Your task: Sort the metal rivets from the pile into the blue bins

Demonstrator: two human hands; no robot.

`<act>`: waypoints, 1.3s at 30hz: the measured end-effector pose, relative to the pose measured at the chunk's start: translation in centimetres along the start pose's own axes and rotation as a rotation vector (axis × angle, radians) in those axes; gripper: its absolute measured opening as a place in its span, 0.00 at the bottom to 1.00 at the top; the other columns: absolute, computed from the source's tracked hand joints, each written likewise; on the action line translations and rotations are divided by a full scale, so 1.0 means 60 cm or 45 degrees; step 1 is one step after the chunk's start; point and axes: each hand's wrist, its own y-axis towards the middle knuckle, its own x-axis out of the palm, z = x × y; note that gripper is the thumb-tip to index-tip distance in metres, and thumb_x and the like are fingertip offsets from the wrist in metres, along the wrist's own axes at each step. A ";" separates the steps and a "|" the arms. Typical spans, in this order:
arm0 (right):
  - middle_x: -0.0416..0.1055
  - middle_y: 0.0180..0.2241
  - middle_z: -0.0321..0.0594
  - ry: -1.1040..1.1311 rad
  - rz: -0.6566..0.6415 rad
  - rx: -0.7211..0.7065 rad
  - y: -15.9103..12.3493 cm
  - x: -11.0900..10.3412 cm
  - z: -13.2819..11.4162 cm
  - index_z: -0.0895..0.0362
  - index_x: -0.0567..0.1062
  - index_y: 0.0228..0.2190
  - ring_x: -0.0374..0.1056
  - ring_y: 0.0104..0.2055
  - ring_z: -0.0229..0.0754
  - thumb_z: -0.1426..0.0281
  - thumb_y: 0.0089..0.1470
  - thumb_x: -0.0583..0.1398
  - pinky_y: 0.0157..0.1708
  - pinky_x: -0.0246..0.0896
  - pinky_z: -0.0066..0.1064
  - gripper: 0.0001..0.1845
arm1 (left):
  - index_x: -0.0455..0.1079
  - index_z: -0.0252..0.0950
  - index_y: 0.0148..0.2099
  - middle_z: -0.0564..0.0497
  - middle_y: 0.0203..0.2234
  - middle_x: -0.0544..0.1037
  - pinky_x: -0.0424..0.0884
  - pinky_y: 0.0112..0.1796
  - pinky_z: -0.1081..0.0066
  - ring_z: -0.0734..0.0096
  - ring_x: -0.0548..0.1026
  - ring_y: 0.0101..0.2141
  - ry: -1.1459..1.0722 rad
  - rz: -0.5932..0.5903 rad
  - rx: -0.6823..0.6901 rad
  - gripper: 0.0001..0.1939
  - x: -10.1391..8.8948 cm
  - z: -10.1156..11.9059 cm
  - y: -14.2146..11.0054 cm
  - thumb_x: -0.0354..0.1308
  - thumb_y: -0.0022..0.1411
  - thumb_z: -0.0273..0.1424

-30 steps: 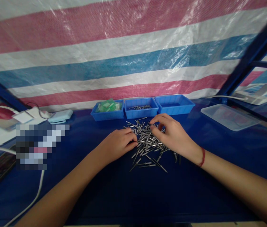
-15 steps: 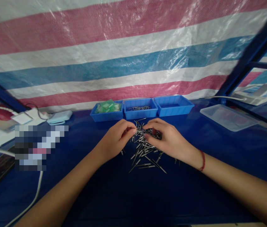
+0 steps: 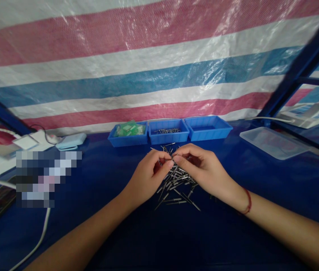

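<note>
Hands (image 3: 173, 169) over metal pins (image 3: 176, 184)

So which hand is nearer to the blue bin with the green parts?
The left hand. It lies below the green-parts bin, slightly to its right. The right hand is farther right, below the empty blue bin, over the metal pins.

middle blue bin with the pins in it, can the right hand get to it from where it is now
Probably yes. The right hand is over the loose pin pile, just in front of the middle blue bin; the bin is open-topped and nothing stands between them.
</note>
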 end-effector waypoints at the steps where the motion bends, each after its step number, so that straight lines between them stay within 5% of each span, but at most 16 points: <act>1: 0.72 0.32 0.39 -0.006 -0.002 -0.018 -0.001 0.000 -0.001 0.56 0.74 0.31 0.68 0.34 0.40 0.66 0.53 0.59 0.34 0.64 0.34 0.06 | 0.67 0.37 0.41 0.52 0.31 0.71 0.66 0.31 0.72 0.74 0.69 0.29 -0.006 -0.010 -0.007 0.07 0.000 0.000 0.000 0.52 0.62 0.32; 18: 0.71 0.33 0.41 -0.011 0.012 -0.097 -0.004 0.001 -0.005 0.56 0.76 0.33 0.69 0.35 0.41 0.71 0.52 0.60 0.33 0.65 0.35 0.06 | 0.68 0.37 0.39 0.54 0.28 0.70 0.64 0.29 0.73 0.74 0.67 0.27 -0.024 -0.034 -0.021 0.06 0.003 -0.001 -0.002 0.53 0.62 0.32; 33: 0.71 0.32 0.40 -0.101 -0.055 -0.058 -0.003 0.005 0.011 0.56 0.75 0.32 0.67 0.32 0.39 0.66 0.53 0.59 0.32 0.65 0.33 0.07 | 0.69 0.37 0.37 0.54 0.31 0.71 0.63 0.28 0.75 0.77 0.67 0.27 0.014 0.212 0.077 0.04 -0.001 0.007 -0.002 0.54 0.60 0.30; 39: 0.70 0.32 0.40 -0.128 -0.163 -0.131 -0.003 0.006 0.001 0.57 0.75 0.31 0.67 0.33 0.37 0.69 0.57 0.55 0.32 0.63 0.31 0.09 | 0.66 0.36 0.35 0.56 0.26 0.69 0.61 0.26 0.75 0.78 0.64 0.23 -0.074 0.166 -0.093 0.06 -0.001 0.005 -0.002 0.54 0.60 0.34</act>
